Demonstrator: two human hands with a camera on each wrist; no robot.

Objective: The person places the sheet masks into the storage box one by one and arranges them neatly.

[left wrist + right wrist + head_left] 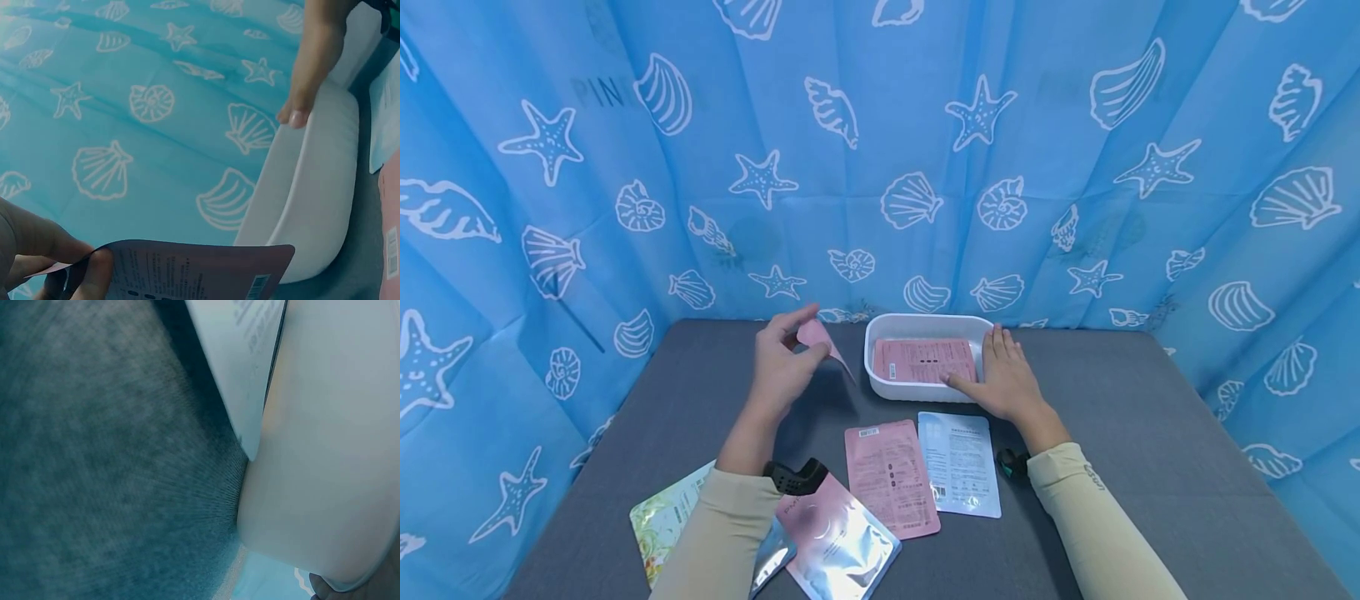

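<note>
My left hand (pixel 781 362) holds a pink sheet-mask packet (pixel 817 337) between thumb and fingers, left of a white plastic bin (pixel 893 391). The left wrist view shows the printed back of this packet (pixel 200 269), bent near the fingers and overlapping the bin in sight. Another pink packet (pixel 917 358) lies flat inside the bin. On the bin's right end rests my right hand (pixel 1011 383), its fingers straight and its thumb at the near rim. The right wrist view shows mostly the bin's outer wall (pixel 331 437).
In front of the bin lie a pink packet (pixel 891 479) and a light blue packet (pixel 958 462). Nearer are a shiny pink-silver packet (pixel 842 537), a partly covered blue-silver one (pixel 772 554) and a green floral one (pixel 662 517). A blue seashell curtain (pixel 880 250) hangs behind the grey table (pixel 1150 467).
</note>
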